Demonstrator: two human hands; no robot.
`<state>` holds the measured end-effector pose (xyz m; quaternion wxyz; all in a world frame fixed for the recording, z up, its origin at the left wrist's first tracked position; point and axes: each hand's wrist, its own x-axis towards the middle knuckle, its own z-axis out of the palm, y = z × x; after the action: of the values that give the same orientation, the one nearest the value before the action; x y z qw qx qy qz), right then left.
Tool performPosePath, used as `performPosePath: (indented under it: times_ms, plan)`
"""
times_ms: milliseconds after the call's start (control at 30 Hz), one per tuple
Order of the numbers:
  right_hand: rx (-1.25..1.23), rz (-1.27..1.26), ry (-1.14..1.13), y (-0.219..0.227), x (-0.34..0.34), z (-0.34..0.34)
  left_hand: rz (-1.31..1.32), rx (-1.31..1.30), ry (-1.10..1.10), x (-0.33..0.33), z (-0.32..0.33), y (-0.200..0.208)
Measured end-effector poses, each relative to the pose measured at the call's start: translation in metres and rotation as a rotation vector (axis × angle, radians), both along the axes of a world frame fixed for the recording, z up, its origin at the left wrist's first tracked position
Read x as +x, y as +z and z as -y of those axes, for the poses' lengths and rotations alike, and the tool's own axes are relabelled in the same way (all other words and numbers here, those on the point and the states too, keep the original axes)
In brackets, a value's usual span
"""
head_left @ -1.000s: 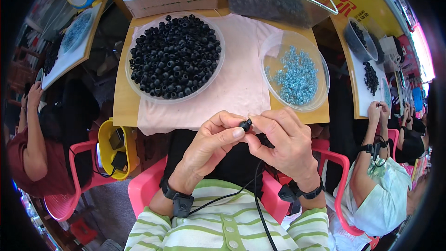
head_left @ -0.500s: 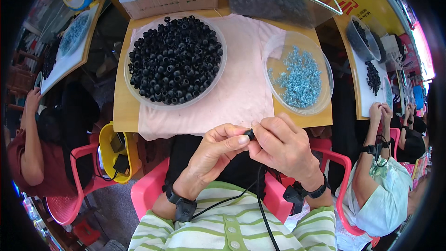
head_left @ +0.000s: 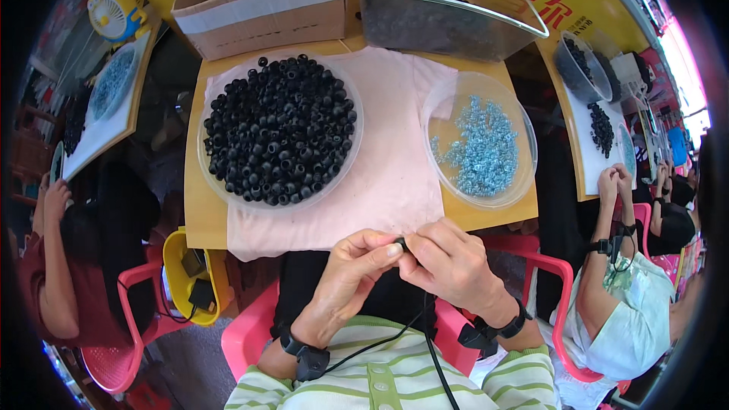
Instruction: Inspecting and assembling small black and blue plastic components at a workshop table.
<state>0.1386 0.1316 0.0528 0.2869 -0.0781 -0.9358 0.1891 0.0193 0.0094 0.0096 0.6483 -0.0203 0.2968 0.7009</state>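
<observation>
Between my two hands, just off the table's near edge, is one small black bead-like piece [head_left: 401,243], mostly covered by fingers. My left hand [head_left: 357,262] pinches it between thumb and forefinger. The closed fingers of my right hand [head_left: 446,260] press against its right side; whether they also hold a small clear-blue piece is hidden. Beyond my hands, a round clear tray [head_left: 357,153] is heaped with black hollow pieces [head_left: 281,133]. To its right, a second round clear tray [head_left: 529,144] carries many tiny clear-blue pieces [head_left: 486,148].
A pink cloth [head_left: 395,129] covers the middle of the wooden table [head_left: 493,218]. At the back stand a cardboard box [head_left: 266,11] and a clear bin [head_left: 448,26] of black pieces. A yellow bucket [head_left: 182,281] hangs low left. Other people sit at tables on both sides.
The table and trays sit lower in the picture now, as the view has tilted. My hands stay together on the small black piece, their pinch nearly the same.
</observation>
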Motion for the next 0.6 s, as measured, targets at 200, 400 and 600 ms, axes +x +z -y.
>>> performPosePath:
  times_ms: [200,400,600]
  plan:
    - [-0.133,-0.081,-0.011,0.012,-0.022,-0.008,-0.1,0.163,0.101,-0.016,-0.003,0.017]
    - [-0.075,-0.06,-0.042,0.019,-0.025,-0.001,-0.099,0.16,0.128,-0.015,0.003,0.017]
    - [0.129,0.037,0.061,0.015,-0.014,0.007,-0.091,0.097,0.058,-0.015,0.011,0.006]
